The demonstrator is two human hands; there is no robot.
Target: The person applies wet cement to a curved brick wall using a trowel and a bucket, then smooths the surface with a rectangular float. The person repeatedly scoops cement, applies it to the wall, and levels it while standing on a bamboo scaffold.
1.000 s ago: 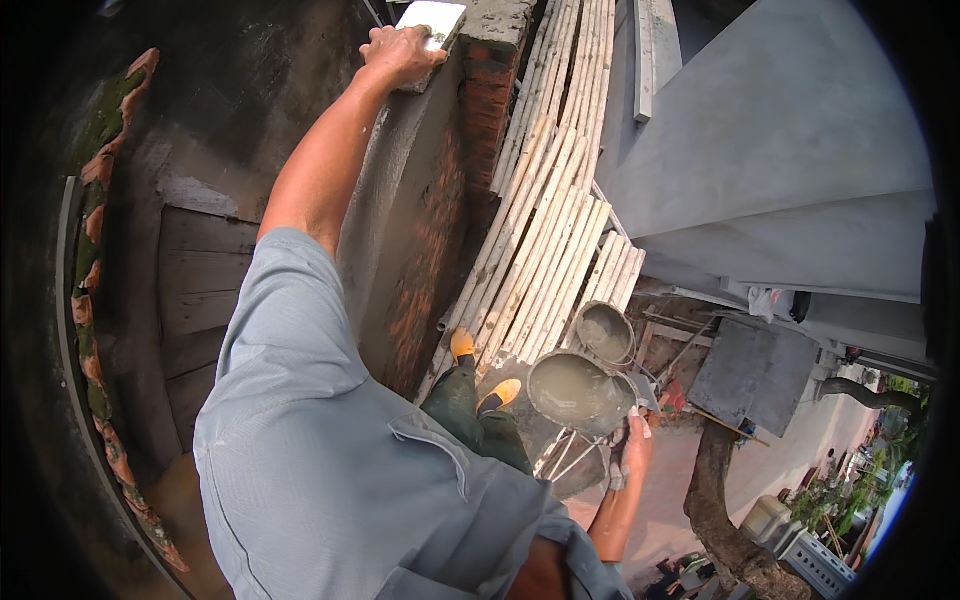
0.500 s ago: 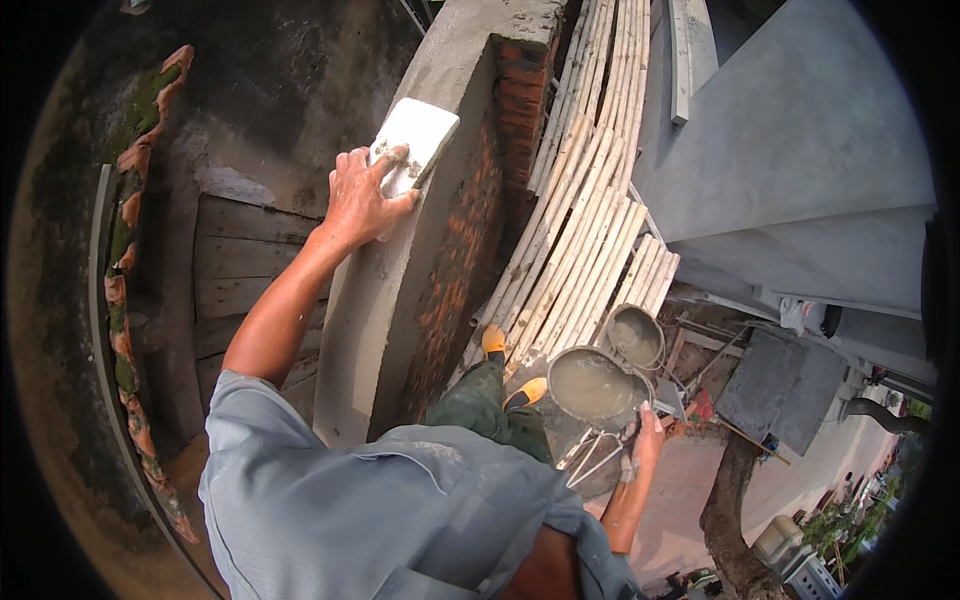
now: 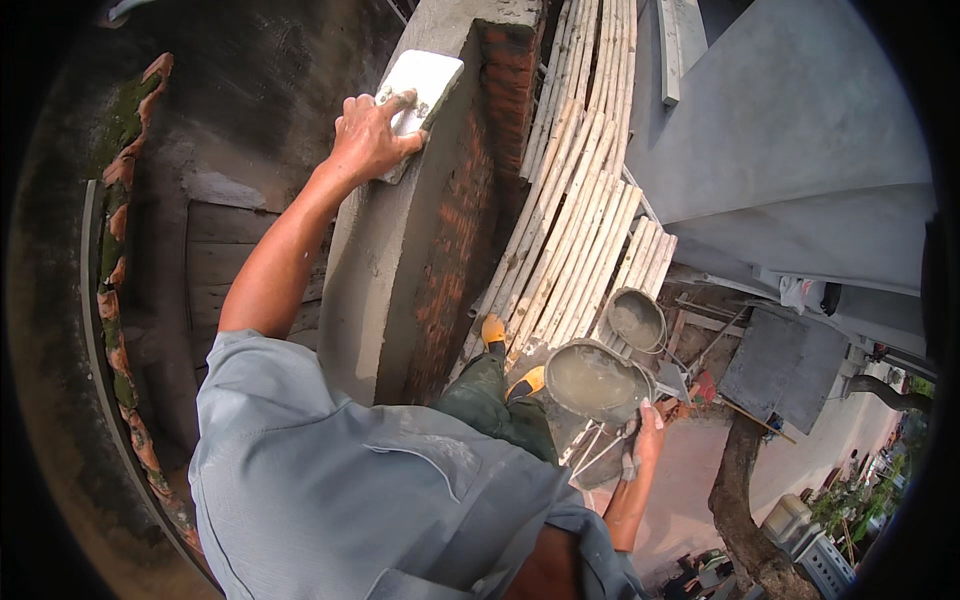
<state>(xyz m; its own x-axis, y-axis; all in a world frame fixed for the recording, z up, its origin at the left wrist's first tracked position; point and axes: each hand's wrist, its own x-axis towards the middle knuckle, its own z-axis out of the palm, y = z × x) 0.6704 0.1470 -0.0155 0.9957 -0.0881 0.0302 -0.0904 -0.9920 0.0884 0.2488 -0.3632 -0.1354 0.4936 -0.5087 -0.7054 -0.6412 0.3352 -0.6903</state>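
My left hand (image 3: pixel 372 138) grips a white rectangular float (image 3: pixel 425 82), foam-like and smeared with grey mortar. The float rests on the top of a wall (image 3: pixel 362 290) coated in smooth grey render. My thumb is at its near edge, and a finger presses on its upper face. Low on the right, my right hand (image 3: pixel 646 440) is closed beside the rim of a large basin (image 3: pixel 600 382) of wet grey mix. Whatever the right fingers hold is too small and partly hidden to make out.
Bare brick (image 3: pixel 455 230) shows on the wall's right side. Long bamboo poles (image 3: pixel 570 240) form a platform beside it, under my orange-toed shoes (image 3: pixel 525 383). A smaller bucket (image 3: pixel 635 318) stands behind the basin. Mossy broken tiles (image 3: pixel 115 270) line the far left; a tree trunk (image 3: pixel 738 490) rises lower right.
My left hand has slid the float farther away along the wall top. The right hand stays beside the basin, and the view has shifted slightly.
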